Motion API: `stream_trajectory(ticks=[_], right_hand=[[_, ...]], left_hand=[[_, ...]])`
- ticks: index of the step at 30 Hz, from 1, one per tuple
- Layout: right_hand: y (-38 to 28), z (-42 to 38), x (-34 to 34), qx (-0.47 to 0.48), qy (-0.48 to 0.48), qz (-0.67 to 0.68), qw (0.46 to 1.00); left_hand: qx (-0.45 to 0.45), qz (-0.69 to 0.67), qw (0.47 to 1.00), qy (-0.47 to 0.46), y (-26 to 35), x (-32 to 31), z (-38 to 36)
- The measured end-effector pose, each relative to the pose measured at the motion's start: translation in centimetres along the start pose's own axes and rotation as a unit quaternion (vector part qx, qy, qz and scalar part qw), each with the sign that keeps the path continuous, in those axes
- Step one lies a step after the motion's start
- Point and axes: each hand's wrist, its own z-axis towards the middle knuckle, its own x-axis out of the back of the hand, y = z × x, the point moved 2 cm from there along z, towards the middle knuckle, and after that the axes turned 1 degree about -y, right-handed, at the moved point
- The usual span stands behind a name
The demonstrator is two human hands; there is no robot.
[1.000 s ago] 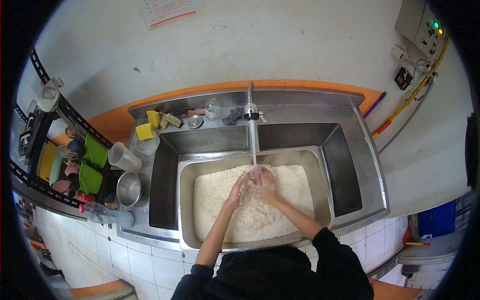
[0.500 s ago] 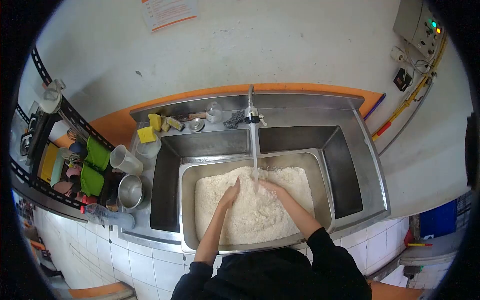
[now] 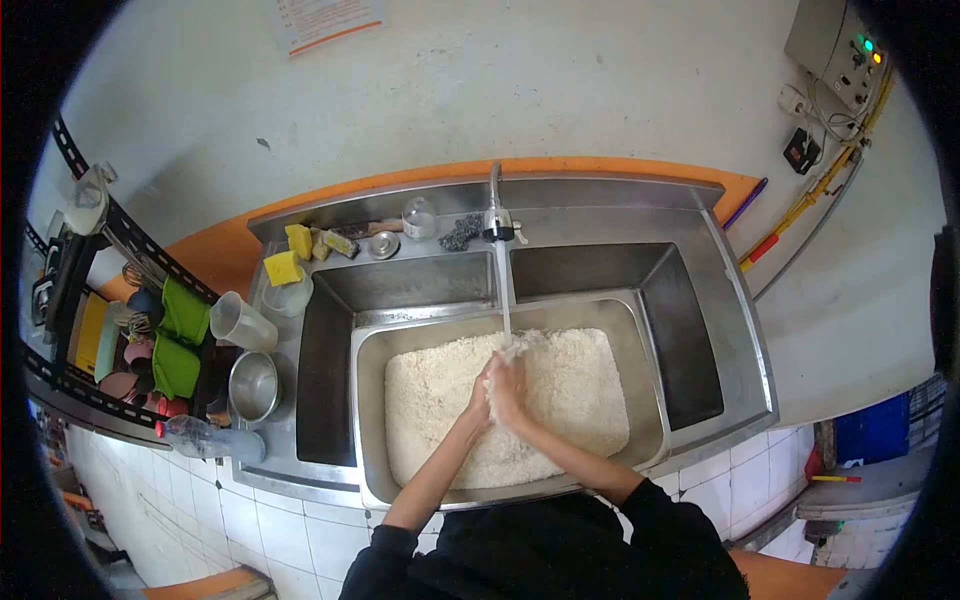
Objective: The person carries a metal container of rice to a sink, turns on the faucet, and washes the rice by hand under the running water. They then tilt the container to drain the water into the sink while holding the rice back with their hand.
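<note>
A large steel pan (image 3: 367, 440) full of white rice (image 3: 570, 440) rests across the double sink. Water from the tap (image 3: 497, 228) pours straight down over my hands. My left hand (image 3: 481, 398) and my right hand (image 3: 508, 388) are pressed against each other above the middle of the rice, with white grains between and on them. Motion blurs the fingertips, where the stream splashes.
Behind the left basin lie yellow sponges (image 3: 283, 268), a steel scourer (image 3: 461, 233) and a clear jar (image 3: 419, 218). A plastic jug (image 3: 242, 323), a steel bowl (image 3: 254, 385) and a plastic bottle (image 3: 212, 439) stand on the left ledge, beside a shelf rack (image 3: 95, 395).
My hands were apart on either side of the water stream, down at the rice. Now they have come together under it, with grains between them.
</note>
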Motion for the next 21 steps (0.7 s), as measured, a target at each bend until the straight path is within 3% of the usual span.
stream_trajectory(ticks=[1,2,4,5,7,8,9,10,11,12,13,14,15,17,18,20,21], right_hand=[[-2.5,-3.3,1.2,0.101,-0.056,-0.003,0.993],[-1.6,-2.6,1.0,0.101,-0.056,-0.006,0.993],[-0.1,-0.4,0.6,0.048,-0.03,0.057,0.997],[0.1,0.3,1.1,0.044,-0.032,0.059,0.997],[-1.0,2.2,4.5,-0.119,-0.11,0.051,0.986],[-2.4,2.8,6.5,-0.069,-0.179,-0.049,0.98],[-3.0,3.3,8.6,-0.017,-0.244,-0.151,0.958],[2.1,5.3,8.8,0.091,-0.167,-0.261,0.947],[7.2,6.8,8.7,0.197,-0.087,-0.362,0.907],[7.6,6.8,10.1,0.2,-0.09,-0.365,0.905],[7.6,6.7,11.3,0.166,-0.108,-0.432,0.88],[7.5,6.6,12.1,0.132,-0.126,-0.497,0.848],[6.4,6.7,12.5,0.134,-0.13,-0.497,0.847],[5.4,7.0,13.2,-0.094,-0.243,-0.428,0.865],[6.5,7.3,13.0,-0.094,-0.245,-0.427,0.865],[9.5,8.2,11.9,-0.223,-0.369,-0.351,0.831],[6.9,6.7,11.8,-0.21,-0.441,-0.217,0.845]], left_hand=[[-0.065,-0.068,0.995,-0.015,-0.3,0.3,0.3],[-0.129,-0.137,0.982,-0.029,-0.8,0.6,0.6],[-0.092,-0.144,0.985,-0.012,0.6,-0.6,-0.7],[-0.032,-0.153,0.985,-0.071,0.6,0.2,-0.1],[0.035,-0.169,0.971,-0.167,0.3,1.3,0.9],[0.036,-0.167,0.971,-0.168,1.0,1.5,0.9],[-0.042,0.084,0.982,-0.166,2.0,1.8,1.1],[-0.119,0.328,0.925,-0.15,2.8,2.1,1.0],[-0.182,0.422,0.883,-0.091,2.8,3.2,1.7],[-0.183,0.419,0.885,-0.089,3.0,3.8,1.4],[-0.177,0.606,0.775,0.037,3.4,4.7,1.2],[-0.158,0.755,0.616,0.162,3.8,5.4,0.8],[-0.155,0.754,0.617,0.164,3.0,6.5,0.8],[-0.151,0.793,0.472,0.354,0.8,10.1,1.9],[-0.149,0.793,0.471,0.355,0.6,11.7,3.2],[-0.018,0.765,0.594,0.247,-0.1,14.1,5.7],[-0.02,0.765,0.594,0.248,0.7,12.8,4.9]])
